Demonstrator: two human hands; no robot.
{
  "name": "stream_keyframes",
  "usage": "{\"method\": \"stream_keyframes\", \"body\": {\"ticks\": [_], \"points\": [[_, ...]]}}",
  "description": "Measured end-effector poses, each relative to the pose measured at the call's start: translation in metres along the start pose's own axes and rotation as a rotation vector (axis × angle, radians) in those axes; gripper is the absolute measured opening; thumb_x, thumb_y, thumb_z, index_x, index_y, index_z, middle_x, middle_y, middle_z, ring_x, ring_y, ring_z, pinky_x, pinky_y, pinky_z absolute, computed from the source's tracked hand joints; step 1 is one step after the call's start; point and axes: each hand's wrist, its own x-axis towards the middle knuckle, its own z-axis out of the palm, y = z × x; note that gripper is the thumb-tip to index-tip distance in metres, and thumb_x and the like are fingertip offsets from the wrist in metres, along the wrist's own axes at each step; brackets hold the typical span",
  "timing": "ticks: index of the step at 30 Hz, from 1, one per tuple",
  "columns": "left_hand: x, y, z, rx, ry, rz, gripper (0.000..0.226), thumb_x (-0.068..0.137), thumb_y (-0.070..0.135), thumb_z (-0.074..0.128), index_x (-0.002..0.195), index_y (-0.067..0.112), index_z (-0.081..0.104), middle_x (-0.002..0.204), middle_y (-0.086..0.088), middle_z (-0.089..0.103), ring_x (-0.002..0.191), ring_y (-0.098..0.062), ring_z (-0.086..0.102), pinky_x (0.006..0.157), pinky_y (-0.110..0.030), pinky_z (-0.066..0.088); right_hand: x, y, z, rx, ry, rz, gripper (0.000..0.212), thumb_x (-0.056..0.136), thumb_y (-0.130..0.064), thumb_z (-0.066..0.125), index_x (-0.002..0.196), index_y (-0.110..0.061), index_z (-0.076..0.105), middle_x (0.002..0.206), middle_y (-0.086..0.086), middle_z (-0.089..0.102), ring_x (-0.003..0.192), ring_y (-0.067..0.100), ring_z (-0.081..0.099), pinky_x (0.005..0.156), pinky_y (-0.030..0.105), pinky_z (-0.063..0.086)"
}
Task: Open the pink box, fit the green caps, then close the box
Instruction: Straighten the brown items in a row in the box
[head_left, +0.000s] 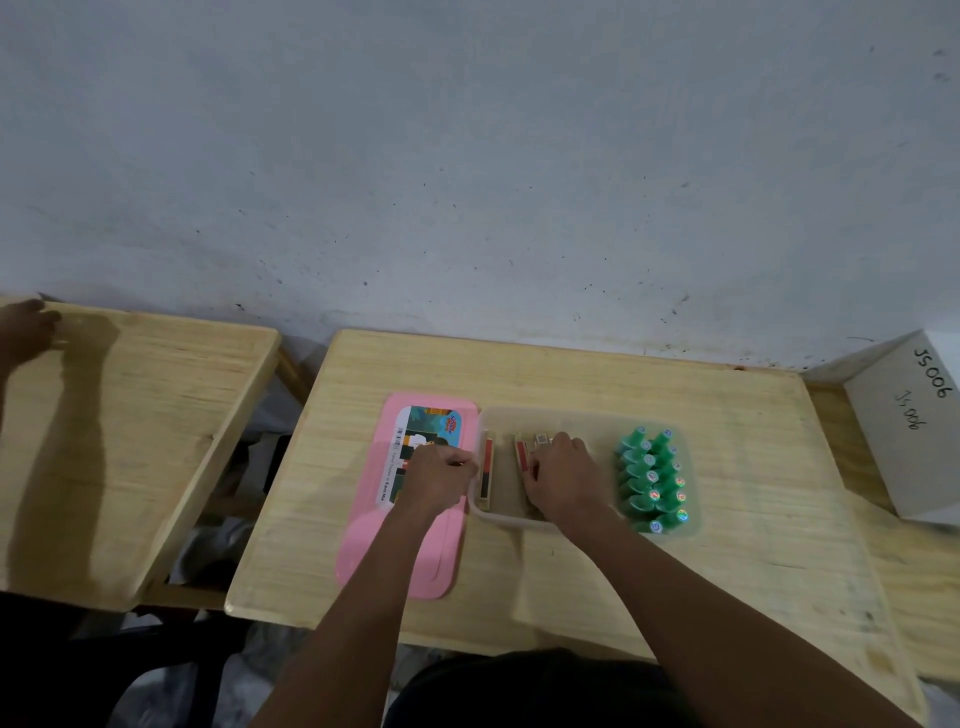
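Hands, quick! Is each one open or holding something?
Left hand: fingers curled at the rim of the clear tray; a grip cannot be told.
Right hand: fingers curled on a red-striped piece in the tray.

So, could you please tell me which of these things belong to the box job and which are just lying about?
Job: pink lid, clear box base, green caps, red-and-black pieces in the base.
Lying about: white carton, second wooden table, another person's hand at its edge.

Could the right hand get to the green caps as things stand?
Probably yes: the pink lid lies aside, and the green caps stand uncovered in the clear tray right beside the right hand.
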Motion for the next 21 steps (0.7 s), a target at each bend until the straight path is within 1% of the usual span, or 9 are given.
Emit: {"method": "stream_keyframes", "body": {"ticks": [3, 5, 8, 9, 11, 14, 15, 17, 21], "points": [[0.0, 0.0, 0.0, 0.008, -0.002, 0.004, 0.01, 0.086, 0.009, 0.062, 0.082, 0.013, 0.069, 0.095, -0.013, 0.068, 0.083, -0.032, 0.067, 0.076, -0.045, 0.058, 0.001, -0.005, 0.002, 0.053, 0.02, 0.008, 0.038, 0.09, -0.039, 0.053, 0.115, -0.013, 0.063, 0.115, 0.006, 0.054, 0.109, 0.022, 0.05, 0.085, 0.038, 0.049], [0.0, 0.0, 0.0, 0.009, -0.002, 0.003, 0.011, 0.086, 0.008, 0.062, 0.081, 0.014, 0.069, 0.092, -0.011, 0.067, 0.082, -0.03, 0.066, 0.077, -0.045, 0.059, 0.0, -0.01, 0.002, 0.085, 0.019, 0.006, 0.04, 0.093, -0.038, 0.05, 0.118, -0.008, 0.058, 0.117, 0.009, 0.056, 0.113, 0.026, 0.05, 0.094, 0.039, 0.045], [0.0, 0.0, -0.001, -0.005, -0.007, -0.005, 0.011, 0.086, 0.008, 0.062, 0.081, 0.014, 0.069, 0.089, -0.009, 0.067, 0.08, -0.027, 0.065, 0.077, -0.044, 0.058, 0.002, -0.016, 0.008, 0.078, -0.015, 0.0, 0.039, 0.091, -0.038, 0.051, 0.115, -0.007, 0.056, 0.118, 0.01, 0.057, 0.119, 0.029, 0.049, 0.102, 0.041, 0.037], [0.0, 0.0, 0.0, -0.004, -0.01, -0.005, 0.01, 0.086, 0.008, 0.062, 0.082, 0.013, 0.069, 0.089, -0.008, 0.066, 0.081, -0.028, 0.065, 0.076, -0.044, 0.058, 0.004, -0.016, 0.01, 0.072, -0.018, 0.009, 0.039, 0.088, -0.037, 0.053, 0.114, -0.008, 0.055, 0.118, 0.009, 0.057, 0.12, 0.028, 0.049, 0.102, 0.04, 0.036], [0.0, 0.0, 0.0, 0.003, -0.015, -0.001, 0.01, 0.087, 0.008, 0.062, 0.083, 0.012, 0.07, 0.088, -0.006, 0.065, 0.083, -0.029, 0.066, 0.075, -0.043, 0.058, 0.006, -0.017, 0.009, 0.093, -0.049, 0.028, 0.035, 0.085, -0.032, 0.058, 0.112, -0.009, 0.056, 0.117, 0.009, 0.059, 0.117, 0.027, 0.052, 0.097, 0.038, 0.04], [0.0, 0.0, -0.001, 0.006, -0.015, -0.001, 0.01, 0.087, 0.008, 0.061, 0.087, 0.01, 0.071, 0.088, -0.005, 0.065, 0.083, -0.03, 0.067, 0.074, -0.042, 0.058, 0.006, -0.022, 0.004, 0.149, -0.149, 0.028, 0.021, 0.088, -0.021, 0.058, 0.104, -0.011, 0.066, 0.107, 0.007, 0.068, 0.103, 0.025, 0.063, 0.08, 0.032, 0.046], [0.0, 0.0, 0.0, 0.004, -0.013, -0.003, 0.01, 0.086, 0.009, 0.061, 0.089, 0.009, 0.071, 0.088, -0.006, 0.065, 0.082, -0.029, 0.067, 0.073, -0.042, 0.058, 0.006, -0.024, 0.005, 0.167, -0.195, -0.003, 0.021, 0.089, -0.017, 0.056, 0.104, -0.013, 0.069, 0.104, 0.006, 0.07, 0.099, 0.025, 0.065, 0.078, 0.031, 0.048], [0.0, 0.0, 0.0, -0.002, -0.008, -0.006, 0.01, 0.086, 0.009, 0.062, 0.09, 0.008, 0.072, 0.089, -0.006, 0.065, 0.083, -0.028, 0.066, 0.074, -0.042, 0.058, 0.007, -0.027, 0.008, 0.183, -0.269, -0.061, 0.025, 0.089, -0.013, 0.053, 0.105, -0.017, 0.072, 0.103, 0.007, 0.071, 0.096, 0.025, 0.067, 0.078, 0.031, 0.052], [0.0, 0.001, -0.001, -0.011, -0.008, -0.005, 0.009, 0.086, 0.009, 0.063, 0.086, 0.011, 0.071, 0.089, -0.005, 0.066, 0.085, -0.028, 0.067, 0.073, -0.04, 0.058, 0.009, -0.023, 0.006, 0.241, -0.287, -0.121, 0.028, 0.089, -0.011, 0.05, 0.105, -0.016, 0.073, 0.104, 0.009, 0.071, 0.096, 0.026, 0.066, 0.076, 0.028, 0.048]]}}
